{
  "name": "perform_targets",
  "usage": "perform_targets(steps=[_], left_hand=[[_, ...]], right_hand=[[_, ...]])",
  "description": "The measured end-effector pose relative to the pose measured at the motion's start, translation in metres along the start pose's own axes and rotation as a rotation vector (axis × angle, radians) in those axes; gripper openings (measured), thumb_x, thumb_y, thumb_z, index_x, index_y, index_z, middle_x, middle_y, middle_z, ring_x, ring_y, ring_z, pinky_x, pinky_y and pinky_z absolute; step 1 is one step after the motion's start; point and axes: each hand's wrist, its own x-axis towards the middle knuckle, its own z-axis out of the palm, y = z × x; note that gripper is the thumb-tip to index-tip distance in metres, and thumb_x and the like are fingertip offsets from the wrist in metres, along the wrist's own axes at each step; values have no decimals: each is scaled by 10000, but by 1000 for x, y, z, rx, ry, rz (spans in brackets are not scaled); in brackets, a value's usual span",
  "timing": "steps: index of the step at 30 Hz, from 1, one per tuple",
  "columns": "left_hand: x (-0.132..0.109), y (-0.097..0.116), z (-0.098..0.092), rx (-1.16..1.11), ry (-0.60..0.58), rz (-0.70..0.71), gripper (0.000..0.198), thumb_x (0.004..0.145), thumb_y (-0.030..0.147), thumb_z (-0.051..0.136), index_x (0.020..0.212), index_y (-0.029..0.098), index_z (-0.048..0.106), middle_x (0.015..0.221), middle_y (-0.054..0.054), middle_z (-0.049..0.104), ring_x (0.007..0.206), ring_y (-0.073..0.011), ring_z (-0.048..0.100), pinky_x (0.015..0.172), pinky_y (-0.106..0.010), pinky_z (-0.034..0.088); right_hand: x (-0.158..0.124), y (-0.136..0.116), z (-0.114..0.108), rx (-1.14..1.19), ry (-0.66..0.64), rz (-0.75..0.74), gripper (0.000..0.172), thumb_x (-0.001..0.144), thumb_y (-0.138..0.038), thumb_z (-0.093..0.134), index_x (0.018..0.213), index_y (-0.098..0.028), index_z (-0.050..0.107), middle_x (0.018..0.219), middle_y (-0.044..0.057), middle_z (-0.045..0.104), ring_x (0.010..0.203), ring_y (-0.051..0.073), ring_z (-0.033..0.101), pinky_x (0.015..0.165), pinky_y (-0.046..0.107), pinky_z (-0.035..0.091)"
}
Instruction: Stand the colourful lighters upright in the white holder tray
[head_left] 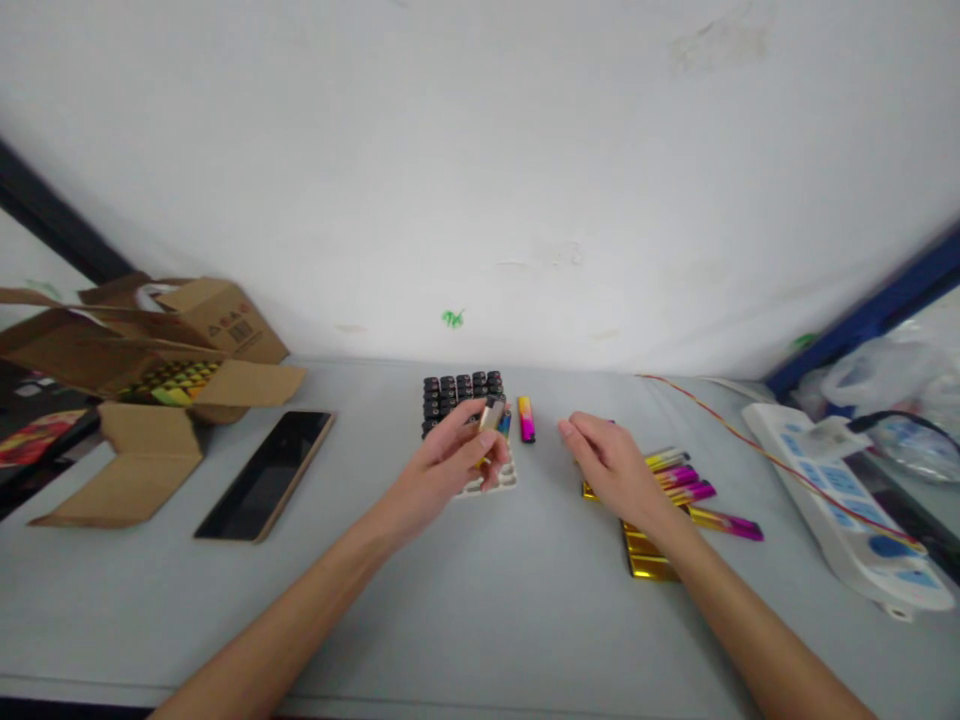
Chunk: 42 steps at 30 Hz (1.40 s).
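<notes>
My left hand [461, 450] is closed around a slim stick [491, 414] with a pale metallic upper end. It hovers over a white tray [510, 478] with round holes, where rows of black-topped sticks [461, 388] stand upright. A blue stick rises beside my fingers, partly covered by them. My right hand [606, 455] has its fingers curled together, thumb against forefinger; whatever they hold, if anything, is hidden. Under and beside it lie several shiny gold-and-purple sticks [694, 490]. Between my hands, one yellow-and-pink stick [526, 418] with a black end lies by the tray.
A phone [266, 475] lies on the grey table [465, 620], left of the tray. Further left, an open cardboard box [217, 325] holds yellow-topped pieces. A white power strip [840, 500] with cables and plastic bags [885, 375] occupies the right. A white wall stands behind.
</notes>
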Motion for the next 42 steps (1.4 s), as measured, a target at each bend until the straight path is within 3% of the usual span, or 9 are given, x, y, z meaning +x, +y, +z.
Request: perform_targets(steps=[5, 8, 11, 13, 15, 27, 32, 37, 42], left_hand=[[4, 17, -5, -57, 179, 22, 243, 955, 451, 616, 1043, 225, 599, 634, 64, 450, 492, -83, 342, 488, -201, 332], [5, 24, -7, -37, 228, -23, 443, 964, 579, 526, 804, 175, 615, 577, 61, 337, 471, -86, 270, 452, -202, 315], [4, 28, -7, -23, 217, -86, 527, 936, 604, 528, 621, 182, 498, 556, 50, 313, 469, -88, 261, 435, -202, 294], [3, 29, -6, -31, 199, -103, 512, 933, 576, 513, 599, 191, 452, 553, 45, 316, 473, -92, 258, 437, -203, 285], [3, 29, -6, -35, 200, -99, 482, 934, 542, 488, 603, 194, 446, 549, 42, 314, 478, -96, 252, 442, -203, 273], [3, 24, -9, -52, 297, -59, 336, 887, 405, 476, 625, 197, 436, 560, 61, 278, 454, -83, 214, 422, -183, 235], [3, 25, -8, -46, 300, -52, 356, 925, 427, 481, 662, 188, 451, 589, 61, 306, 464, -74, 226, 427, -177, 236], [3, 24, -5, 3, 280, 8, 395, 963, 568, 548, 873, 184, 569, 648, 54, 421, 491, -79, 334, 434, -179, 280], [0, 18, -5, 306, 222, 249, 289, 1014, 495, 564, 1026, 207, 588, 789, 3, 606, 620, -126, 564, 607, -269, 495]], right_hand=[[-6, -7, 12, -106, -62, -13, 638, 1082, -593, 300, 552, -242, 252, 480, -42, 283, 452, 118, 331, 523, 298, 250], [-8, -7, 15, -151, -111, -47, 585, 1108, -488, 306, 606, -234, 468, 535, -1, 490, 525, 160, 502, 587, 288, 388], [-9, -7, 16, -133, -206, -176, 379, 1109, -319, 323, 1060, -215, 684, 997, 91, 723, 915, 223, 683, 842, 345, 532], [-11, -8, 17, -128, -260, -214, 360, 1100, -266, 358, 1389, -252, 571, 1269, 113, 676, 1131, 244, 660, 980, 408, 531], [-13, -10, 20, -147, -285, -196, 408, 1099, -270, 392, 1499, -281, 471, 1316, 112, 654, 1161, 254, 657, 1006, 438, 535], [-16, -8, 26, -190, -280, -244, 366, 1097, -290, 429, 1453, -284, 512, 1264, 99, 686, 1082, 250, 703, 964, 417, 574], [-14, -10, 26, -167, -291, -261, 319, 1095, -262, 428, 1388, -263, 554, 1242, 93, 678, 1077, 235, 697, 969, 409, 578], [-14, -7, 29, -173, -329, -298, 270, 1082, -285, 479, 1319, -238, 601, 1261, 110, 639, 1126, 246, 677, 997, 429, 582], [-15, -9, 31, -193, -340, -322, 260, 1077, -283, 496, 1275, -216, 650, 1253, 112, 626, 1091, 233, 688, 992, 421, 597]])
